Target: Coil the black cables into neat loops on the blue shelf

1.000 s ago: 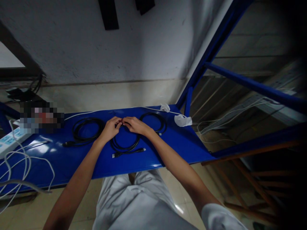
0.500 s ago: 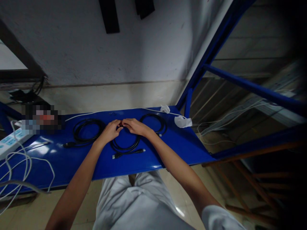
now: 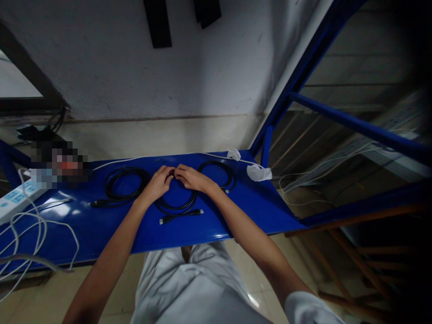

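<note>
Blue worktop, left to right: power strip, black coil, left hand and right hand pinching middle black cable at its far edge (fingers partly hide it), another coil.

The scene is dim, with a cool grey cast. White glare sits on the left of the worktop and a bright streak on the floor, so the light probably comes from above. Soft shadows darken the wall towards the right. There the blue frame leans, stretched, into black. Coarse pixels mask a patch at left; the black cables lose detail.
</note>
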A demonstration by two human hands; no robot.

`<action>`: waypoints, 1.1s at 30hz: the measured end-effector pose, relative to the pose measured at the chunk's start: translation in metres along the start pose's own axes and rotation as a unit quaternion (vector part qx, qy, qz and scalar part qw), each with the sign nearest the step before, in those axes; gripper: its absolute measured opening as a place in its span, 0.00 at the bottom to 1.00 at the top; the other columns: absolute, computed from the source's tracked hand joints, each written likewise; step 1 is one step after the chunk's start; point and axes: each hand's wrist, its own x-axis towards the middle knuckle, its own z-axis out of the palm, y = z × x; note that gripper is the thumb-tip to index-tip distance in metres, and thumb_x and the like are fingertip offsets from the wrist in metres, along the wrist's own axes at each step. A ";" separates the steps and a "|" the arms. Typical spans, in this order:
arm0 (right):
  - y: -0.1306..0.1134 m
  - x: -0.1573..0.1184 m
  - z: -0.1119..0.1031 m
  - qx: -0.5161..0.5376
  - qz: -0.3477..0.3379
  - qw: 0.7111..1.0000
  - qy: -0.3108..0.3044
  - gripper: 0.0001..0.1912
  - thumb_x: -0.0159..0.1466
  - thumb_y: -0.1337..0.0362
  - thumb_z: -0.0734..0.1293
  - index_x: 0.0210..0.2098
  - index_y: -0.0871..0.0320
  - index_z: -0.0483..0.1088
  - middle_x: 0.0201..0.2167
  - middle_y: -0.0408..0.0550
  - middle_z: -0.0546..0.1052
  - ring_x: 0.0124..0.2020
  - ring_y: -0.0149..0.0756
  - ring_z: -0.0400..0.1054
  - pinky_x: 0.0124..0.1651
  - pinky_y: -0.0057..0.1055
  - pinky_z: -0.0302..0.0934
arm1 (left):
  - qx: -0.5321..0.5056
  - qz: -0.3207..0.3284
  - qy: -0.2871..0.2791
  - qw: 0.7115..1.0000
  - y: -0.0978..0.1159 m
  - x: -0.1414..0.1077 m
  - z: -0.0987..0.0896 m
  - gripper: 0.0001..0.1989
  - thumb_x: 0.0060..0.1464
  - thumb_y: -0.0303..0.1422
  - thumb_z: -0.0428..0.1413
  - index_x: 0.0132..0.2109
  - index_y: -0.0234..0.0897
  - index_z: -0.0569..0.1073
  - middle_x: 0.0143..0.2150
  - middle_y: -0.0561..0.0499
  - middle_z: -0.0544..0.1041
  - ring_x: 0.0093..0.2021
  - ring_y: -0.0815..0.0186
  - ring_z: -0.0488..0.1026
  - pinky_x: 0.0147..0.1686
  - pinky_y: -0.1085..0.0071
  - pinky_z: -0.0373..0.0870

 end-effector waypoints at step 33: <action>0.010 0.005 0.011 0.120 0.058 0.985 0.105 0.11 0.67 0.75 0.68 0.46 0.58 0.76 0.45 0.50 0.82 0.45 0.39 0.76 0.52 0.33 0.66 | -0.023 0.015 0.029 0.999 0.004 0.002 -0.003 0.08 0.69 0.32 0.59 0.53 0.41 0.76 0.50 0.46 0.78 0.50 0.57 0.79 0.55 0.58 0.77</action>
